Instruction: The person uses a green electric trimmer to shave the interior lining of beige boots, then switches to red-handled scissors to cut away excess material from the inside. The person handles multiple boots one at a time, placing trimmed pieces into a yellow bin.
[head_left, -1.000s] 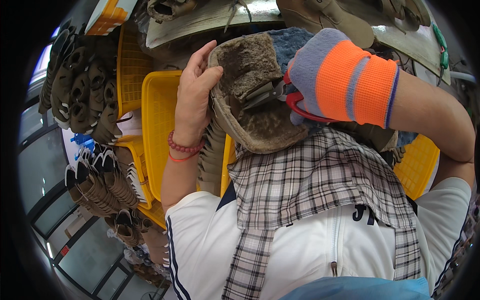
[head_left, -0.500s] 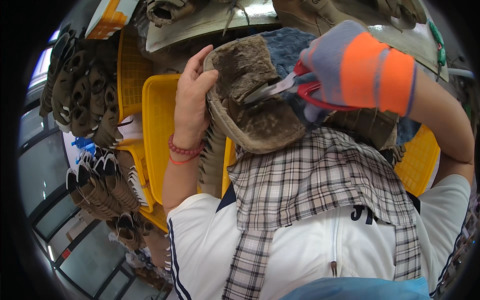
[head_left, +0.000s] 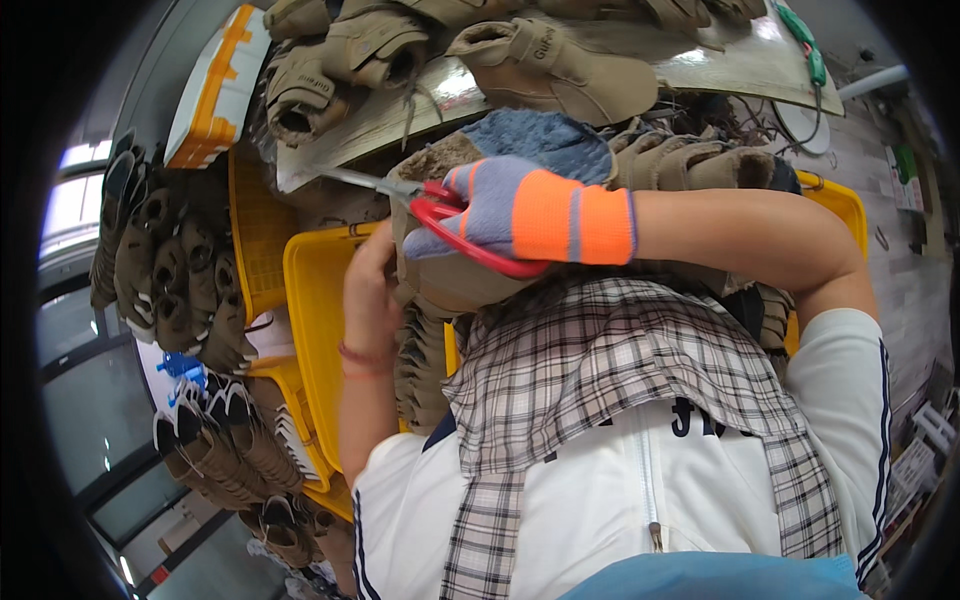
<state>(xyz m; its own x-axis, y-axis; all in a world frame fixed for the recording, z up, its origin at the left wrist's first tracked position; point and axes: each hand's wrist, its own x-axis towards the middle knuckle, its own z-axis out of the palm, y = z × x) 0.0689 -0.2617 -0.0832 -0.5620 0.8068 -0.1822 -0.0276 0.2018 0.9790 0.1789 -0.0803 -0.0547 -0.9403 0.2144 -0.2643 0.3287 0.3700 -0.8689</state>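
Observation:
My right hand (head_left: 490, 210), in a grey and orange knit glove, grips scissors (head_left: 455, 240) with red handles. Their metal blades point left, past the far edge of a boot upper (head_left: 455, 285) in tan material. Brown fleece and blue fleece (head_left: 550, 140) line this upper; the gloved hand covers much of its middle. At the upper's left edge is my bare left hand (head_left: 372, 290), closed on it, blurred, its fingertips partly hidden. A beaded bracelet circles that wrist.
Tan boots (head_left: 560, 75) lie on a bench (head_left: 430, 105) beyond my hands. Stacked uppers (head_left: 690, 165) stand to the right of the work. Yellow crates (head_left: 315, 300) stand at the left, near hanging bunches of uppers (head_left: 170, 270). A green-handled tool (head_left: 815, 65) hangs at far right.
The scissors have come out of the fleece-lined opening and swung left, now above the upper's far left edge. My right hand moved left and down; my left hand moved lower. The upper tilted.

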